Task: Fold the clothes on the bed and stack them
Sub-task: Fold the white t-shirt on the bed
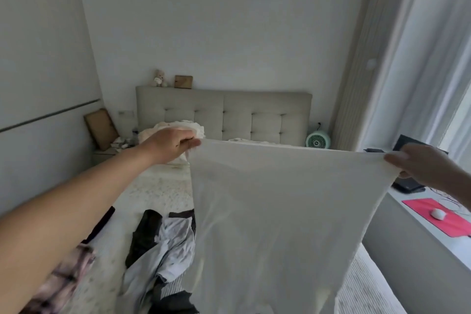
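Left hand (175, 144) and right hand (418, 163) each pinch a top corner of a white garment (275, 211), stretched above the bed (158, 186); rumpled clothes (163, 245) lie near left.

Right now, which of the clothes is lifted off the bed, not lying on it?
The white garment: both hands pinch its top edge and hold it spread in the air. The grey-and-black clothes lie crumpled on the bed.

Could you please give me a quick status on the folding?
Left hand and right hand pinch white garment by its top corners, spread above bed. Unfolded clothes beneath.
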